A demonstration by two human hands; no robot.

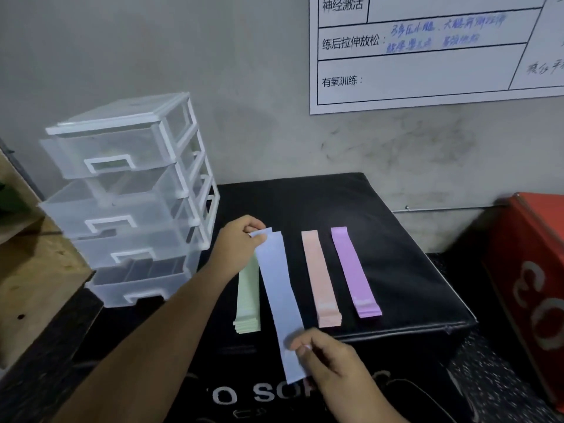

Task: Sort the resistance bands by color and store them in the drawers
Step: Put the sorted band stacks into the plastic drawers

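Sorting is looking finished; storing is only getting under way.

The black padded box [396, 270] is carrying three sorted piles, green [247, 297], peach [323, 282] and purple [355, 273], with the drawer unit [122, 190] standing just beside it, its drawers sitting partly pulled out and their contents unclear. The blue bands [279, 294] are hanging stretched between the green and peach piles, the left hand [238, 239] pinching the far end with thumb and fingertips and the right hand [323, 352] pinching the near end. All four colours are seemingly waiting for drawers.

4 flat strips lie side by side, running 12 to 6 o'clock: green stack [247, 300], a lifted blue band [279, 297] slanting 11 to 5, peach stack [320, 279] and purple stack [355, 273], with the clear 4-drawer unit [131, 190] at their 9 o'clock, drawers pulled partly out
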